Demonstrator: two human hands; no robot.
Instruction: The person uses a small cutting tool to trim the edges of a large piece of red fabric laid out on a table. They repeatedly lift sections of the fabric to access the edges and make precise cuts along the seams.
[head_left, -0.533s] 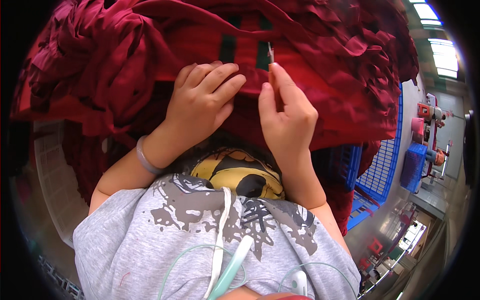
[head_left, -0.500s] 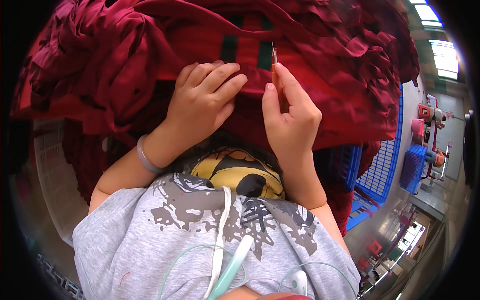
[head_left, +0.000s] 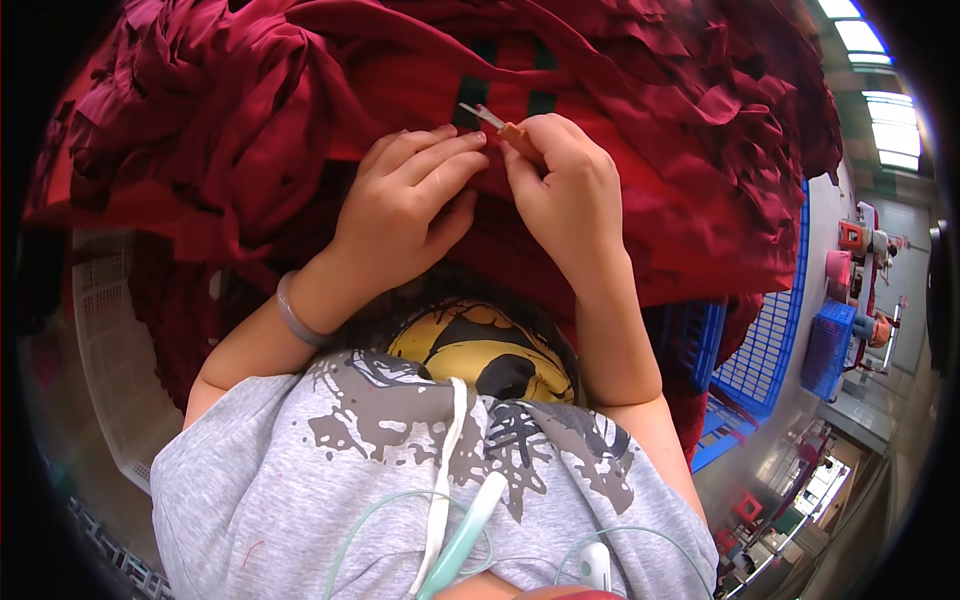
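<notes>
My right hand is closed around the orange-brown handle of a seam ripper. Its forked metal tip points up and left, just past the fingertips of my left hand. Those left fingers lie stretched over the near edge of dark red cloth, the thumb apart from them and lower down. Beneath the fingertips the cloth is partly hidden. Two dark green stripes show behind the seam ripper.
Heaps of gathered dark red fabric rise at left and right. A blue plastic basket stands at the right, a white crate at the left. Farther right, people sit along work tables, with another blue basket on the floor.
My right hand has turned and moved left and up, swinging the seam ripper from upright to slanting left, close to my left fingertips. My left hand has hardly moved.
</notes>
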